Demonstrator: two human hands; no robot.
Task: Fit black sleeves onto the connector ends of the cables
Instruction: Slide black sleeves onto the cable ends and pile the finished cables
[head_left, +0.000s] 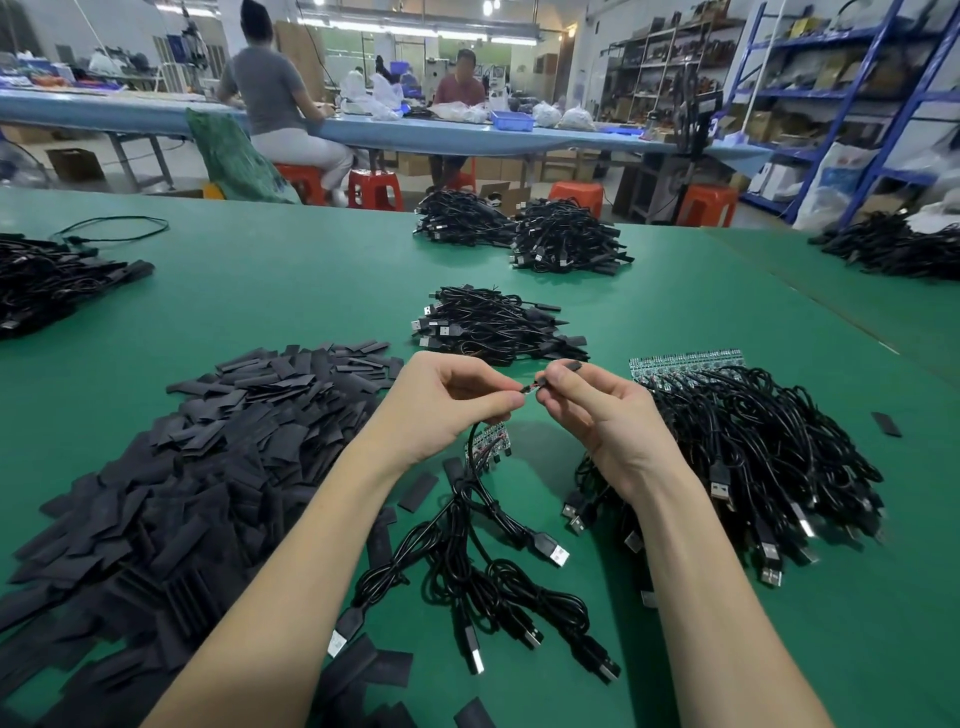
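My left hand (441, 405) pinches the end of a black cable (475, 436) whose wire hangs down to a small bunch of USB cables (498, 566) on the green table (311, 291). My right hand (587, 410) pinches a black sleeve (563, 370) just right of the cable's connector end (529, 389), and the fingertips of both hands nearly meet there. A large heap of flat black sleeves (197, 467) lies to the left. Another heap of cables with small green boards (737, 447) lies to the right.
A pile of sleeved cables (493, 325) lies just beyond my hands, with more cable piles at the back (524, 234), far left (47, 286) and far right (898, 249). Loose sleeves lie near the front edge. Two people sit at a blue bench (467, 135) behind.
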